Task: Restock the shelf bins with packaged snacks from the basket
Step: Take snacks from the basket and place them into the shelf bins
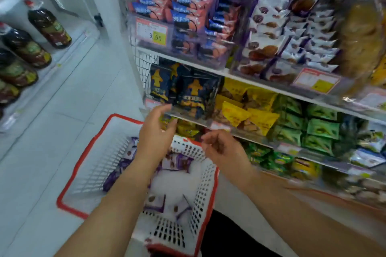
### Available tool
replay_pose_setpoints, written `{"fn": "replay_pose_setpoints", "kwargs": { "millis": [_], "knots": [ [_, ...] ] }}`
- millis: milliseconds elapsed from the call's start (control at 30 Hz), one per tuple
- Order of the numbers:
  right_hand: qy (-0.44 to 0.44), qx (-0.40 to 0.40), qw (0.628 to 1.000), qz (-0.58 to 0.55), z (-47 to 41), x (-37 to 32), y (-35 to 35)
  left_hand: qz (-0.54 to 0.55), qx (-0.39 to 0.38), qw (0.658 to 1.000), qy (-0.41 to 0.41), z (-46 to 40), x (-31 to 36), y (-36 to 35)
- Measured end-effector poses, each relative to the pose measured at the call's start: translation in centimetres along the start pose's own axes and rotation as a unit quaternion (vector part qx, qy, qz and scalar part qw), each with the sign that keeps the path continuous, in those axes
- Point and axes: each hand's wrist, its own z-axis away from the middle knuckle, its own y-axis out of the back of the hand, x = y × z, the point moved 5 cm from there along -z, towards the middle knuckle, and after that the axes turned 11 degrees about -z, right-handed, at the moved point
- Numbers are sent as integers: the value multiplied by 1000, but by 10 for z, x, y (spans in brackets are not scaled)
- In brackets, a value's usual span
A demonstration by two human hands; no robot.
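1. White, red-rimmed basket (87, 175) at six o'clock holds purple-and-white snack packets (175, 162).
2. Above it, left hand (155, 131) and right hand (221, 148) hover, fingers loosely spread, grasping nothing.
3. Shelf bins (282, 64) at one o'clock hold matching packets.

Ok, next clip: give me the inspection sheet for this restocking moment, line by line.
Surface: pale tiled floor; white shelf boards carrying clear bins.
Job's things: red-rimmed white basket on the floor, a few purple-and-white snack packs inside; matching packs fill the upper shelf bin.
Clutter: dark blue packs, yellow packs and green packs in the lower bins; price tag reading 9.90.
Grippers: left hand open, raised over the basket near the blue packs' bin; right hand loosely curled; neither holds anything.
Cables: nothing seen.
Surroundings: dark bottles on the facing shelf across the aisle.
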Motion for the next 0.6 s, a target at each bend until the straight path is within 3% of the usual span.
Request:
{"fn": "replay_pose_setpoints", "kwargs": {
  "millis": [100,233,400,600],
  "knots": [
    [-95,5,994,46,-7,70,-41,-35,-63,995,71,18,-66,1],
    [-233,-82,959,138,-12,155,-97,-90,-135,982,92,36,-128,-3],
    [-283,-122,904,297,-4,237,-141,-112,-189,972,85,48,-173,-5],
    [-364,-146,860,325,8,309,-164,-125,-209,967,70,55,-197,-2]
  ]
}}
